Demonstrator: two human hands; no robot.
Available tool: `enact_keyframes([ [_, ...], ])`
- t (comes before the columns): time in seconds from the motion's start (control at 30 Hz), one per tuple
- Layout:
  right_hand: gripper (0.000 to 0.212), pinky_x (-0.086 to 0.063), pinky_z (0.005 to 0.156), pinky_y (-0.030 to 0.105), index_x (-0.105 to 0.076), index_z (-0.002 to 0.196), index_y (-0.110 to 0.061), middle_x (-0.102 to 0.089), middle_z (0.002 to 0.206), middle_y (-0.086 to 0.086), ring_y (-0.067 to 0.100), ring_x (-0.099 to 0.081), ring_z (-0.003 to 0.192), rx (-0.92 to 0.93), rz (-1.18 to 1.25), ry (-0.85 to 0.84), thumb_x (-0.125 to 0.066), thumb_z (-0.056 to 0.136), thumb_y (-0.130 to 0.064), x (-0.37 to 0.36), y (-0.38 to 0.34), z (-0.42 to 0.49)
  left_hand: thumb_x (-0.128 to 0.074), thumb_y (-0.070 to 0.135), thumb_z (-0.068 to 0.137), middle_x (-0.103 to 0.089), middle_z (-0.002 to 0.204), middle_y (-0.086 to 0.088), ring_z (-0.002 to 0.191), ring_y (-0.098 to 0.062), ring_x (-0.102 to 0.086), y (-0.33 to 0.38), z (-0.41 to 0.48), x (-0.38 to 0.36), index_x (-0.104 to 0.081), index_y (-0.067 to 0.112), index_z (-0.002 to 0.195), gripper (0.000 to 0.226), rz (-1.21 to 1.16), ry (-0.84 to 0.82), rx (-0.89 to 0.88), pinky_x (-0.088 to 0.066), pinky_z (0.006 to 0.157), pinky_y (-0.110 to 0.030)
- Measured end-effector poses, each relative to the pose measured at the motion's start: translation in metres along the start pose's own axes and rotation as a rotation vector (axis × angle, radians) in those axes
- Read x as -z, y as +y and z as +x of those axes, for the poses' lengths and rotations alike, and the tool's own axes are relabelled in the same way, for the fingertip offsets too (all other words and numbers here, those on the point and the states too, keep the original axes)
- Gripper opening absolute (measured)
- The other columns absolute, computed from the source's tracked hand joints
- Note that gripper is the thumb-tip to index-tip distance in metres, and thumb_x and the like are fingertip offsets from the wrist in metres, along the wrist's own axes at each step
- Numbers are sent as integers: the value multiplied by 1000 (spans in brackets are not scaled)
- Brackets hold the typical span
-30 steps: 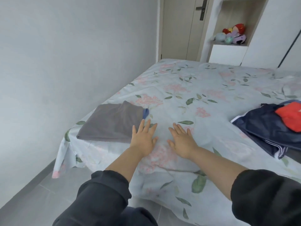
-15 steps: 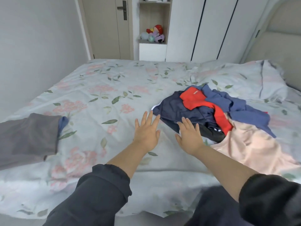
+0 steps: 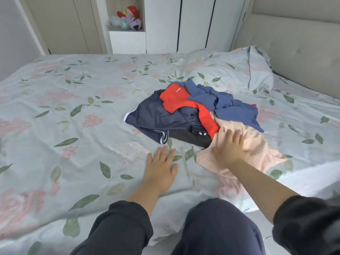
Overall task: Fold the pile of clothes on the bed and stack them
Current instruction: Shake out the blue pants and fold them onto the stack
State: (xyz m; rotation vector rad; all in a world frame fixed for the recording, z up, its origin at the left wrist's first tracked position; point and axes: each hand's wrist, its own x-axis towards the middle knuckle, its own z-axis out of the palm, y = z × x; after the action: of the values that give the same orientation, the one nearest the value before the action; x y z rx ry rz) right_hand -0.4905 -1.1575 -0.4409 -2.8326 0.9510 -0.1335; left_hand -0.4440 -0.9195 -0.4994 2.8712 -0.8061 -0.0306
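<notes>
Right hand (image 3: 230,149) lies palm-down on the peach garment (image 3: 261,144), fingers spread and fairly straight, not curled round the cloth as far as the motion blur lets one judge. Left hand (image 3: 161,169) is flat on the bare floral bedsheet (image 3: 73,144), fingers apart, holding nothing. It sits just left of the right hand and a bit nearer the bed edge, w/ a strip of sheet btwn them. The peach garment is the near-right part of the pile of clothes (image 3: 193,115), which is unfolded and starts right at the right hand's fingertips. Just beyond the left hand's fingertips, not touching, is a navy garment w/ white trim (image 3: 150,120). A black piece (image 3: 189,138) pokes out btwn it and the peach one. On top, further from the hands, a red garment (image 3: 174,98) overlaps the navy, and a blue garment (image 3: 233,107) is bunched behind the peach. Past the pile, far-right of the right hand, is a pillow (image 3: 230,70) in the same floral print, then the padded headboard (image 3: 294,43). Well beyond both hands: white wardrobe doors (image 3: 195,24), an open niche holding plush toys (image 3: 128,19), and a beige door (image 3: 60,24) far left. Nearest the camera are dark sleeves pushed up the forearms and the person's trousers (image 3: 220,227).
</notes>
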Motion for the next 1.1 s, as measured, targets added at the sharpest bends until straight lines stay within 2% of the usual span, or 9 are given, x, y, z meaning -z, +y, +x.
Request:
enact_keyframes([
  [0.07, 55, -31, 105, 53, -22, 143, -6, -18, 151, 13, 26, -12, 143, 25, 50, -60, -42, 96, -28, -8, 19, 0, -15, 49, 97, 5, 160, 1, 146, -19, 9, -2, 0, -1, 1, 33, 151, 59, -8, 14, -10, 3, 117, -46],
  [0.17, 25, -38, 92, 41, -55, 111, -2, -54, 119, 15, 30, -47, 121, 142, 112, 164, -40, 94, -13, -12, 23, -5, -19, 45, 97, 2, 160, 2, 146, -16, 7, -3, -3, 0, -2, 32, 151, 59, -34, 59, -20, 2, 117, -44],
  [0.27, 41, -38, 81, 39, -64, 82, -6, -65, 83, 15, 34, -59, 87, 101, 111, 340, -37, 96, -32, 5, 12, 0, -21, 42, 96, 3, 160, 0, 146, -17, 8, -3, -4, 0, -2, 30, 152, 60, -56, 86, -12, 2, 118, -43],
  [0.4, 28, -34, 89, 45, -56, 110, 3, -51, 113, 24, 40, -47, 107, 112, 250, 395, -45, 93, -17, 21, -4, 35, -18, 44, 96, 6, 160, 0, 146, -19, 9, -2, -3, 0, -1, 31, 152, 59, -29, 50, 9, 4, 118, -44],
  [0.6, 66, -40, 94, 44, -10, 151, -16, -50, 128, 22, 38, -48, 118, -75, 416, 192, -45, 96, -21, 27, -25, 88, -19, 44, 96, 1, 160, 3, 146, -17, 7, -3, -2, -2, -5, 32, 152, 58, -60, 60, 19, 2, 119, -43],
  [0.77, 34, -45, 86, 38, -60, 115, -5, -61, 118, 18, 36, -56, 111, -213, 365, 17, -56, 88, -26, 46, -26, 105, -21, 42, 96, -4, 160, 6, 146, -13, 4, -6, 0, -4, -7, 31, 152, 58, -102, 105, 2, 1, 119, -40],
  [0.83, 27, -40, 86, 38, -63, 103, 0, -57, 116, 22, 38, -50, 112, -59, 334, 167, -53, 90, -20, 51, -36, 97, -25, 40, 96, -7, 160, 7, 146, -11, 1, -7, 0, -5, -10, 29, 152, 58, -122, 139, 4, 0, 119, -39],
  [1.0, 14, -29, 76, 26, -55, 71, 1, -54, 87, 19, 34, -48, 86, 813, 609, 495, -48, 83, -3, 61, -73, 51, -38, 32, 96, -21, 157, 4, 144, -8, -14, -10, 1, -5, -26, 21, 149, 55, -253, 258, 54, -7, 119, -31],
  [1.1, 20, -32, 98, 39, -60, 95, -1, -50, 124, 21, 38, -44, 114, 625, 501, 545, -56, 86, -18, 57, -80, 68, -41, 29, 96, -26, 155, 2, 143, -11, -20, -10, 1, -4, -30, 18, 148, 54, -299, 288, 63, -10, 119, -30],
])
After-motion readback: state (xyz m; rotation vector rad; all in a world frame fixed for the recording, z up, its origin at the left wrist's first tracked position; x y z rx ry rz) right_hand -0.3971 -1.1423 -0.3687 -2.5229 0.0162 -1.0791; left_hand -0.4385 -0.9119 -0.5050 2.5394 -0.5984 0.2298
